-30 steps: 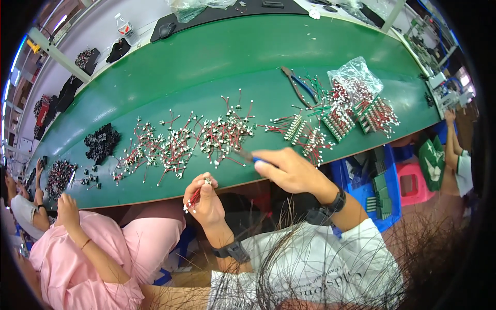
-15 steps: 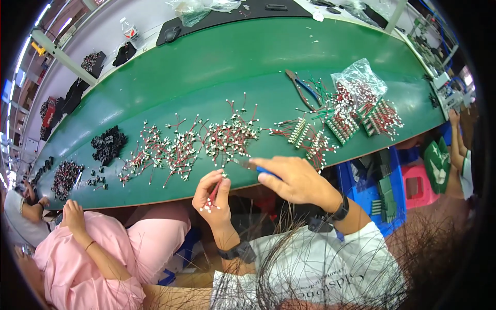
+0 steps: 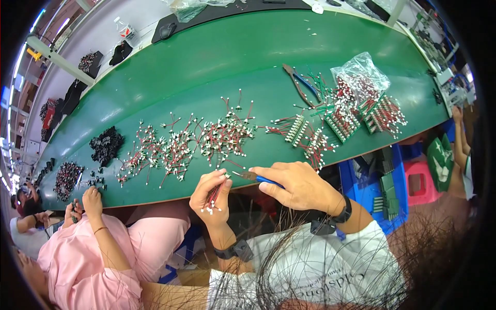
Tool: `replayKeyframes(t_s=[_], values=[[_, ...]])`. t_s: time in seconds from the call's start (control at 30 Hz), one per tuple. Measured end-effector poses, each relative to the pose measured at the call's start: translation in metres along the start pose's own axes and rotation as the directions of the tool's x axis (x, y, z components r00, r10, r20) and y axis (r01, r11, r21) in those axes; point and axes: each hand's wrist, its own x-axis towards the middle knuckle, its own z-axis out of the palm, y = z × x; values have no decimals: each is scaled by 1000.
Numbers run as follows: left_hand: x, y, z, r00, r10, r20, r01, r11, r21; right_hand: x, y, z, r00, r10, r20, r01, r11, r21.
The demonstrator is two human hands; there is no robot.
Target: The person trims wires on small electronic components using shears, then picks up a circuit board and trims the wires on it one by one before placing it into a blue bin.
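My left hand (image 3: 212, 194) is closed on a small bunch of red wires with white ends (image 3: 213, 201), which hang down across the palm. A small pale piece shows at its fingertips. My right hand (image 3: 302, 186) grips a pair of blue-handled pliers (image 3: 258, 177), whose metal jaws point left toward the left hand, a short gap apart from it. Just beyond the hands lie loose piles of small boards with red wires (image 3: 225, 135). Farther right are green board panels with red and white leads (image 3: 342, 125), and a smaller strip of boards (image 3: 296, 129).
Larger pliers (image 3: 301, 85) lie at the back right beside a clear plastic bag (image 3: 364, 72). Black parts (image 3: 107, 145) are heaped on the left of the green table (image 3: 217, 57). A co-worker in pink (image 3: 90, 253) sits close at left. A blue bin (image 3: 398, 206) stands at right.
The pliers' jaws have turned slightly and drawn a little away from my left fingertips. My left hand keeps the wires. The co-worker's hands have moved up to the table edge.
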Motion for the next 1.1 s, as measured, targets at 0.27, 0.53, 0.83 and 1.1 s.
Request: replayKeyframes(t_s=[0.27,0.53,0.83,1.1], values=[[1,0,-2,997,52,53,-53,998,21,1,5,1,999,-36,22,36,999,2],[-1,-15,0,997,34,75,-33,999,-21,1,7,4,1000,-9,14,10,1000,-19],[-5,-8,-14,998,29,63,-16,981,-194,5,9,12,992,-111,62,99,979,178],[-18,-41,-12,994,-112,-9,89,841,-534,18,15,9,982,125,143,-182,838,515]])
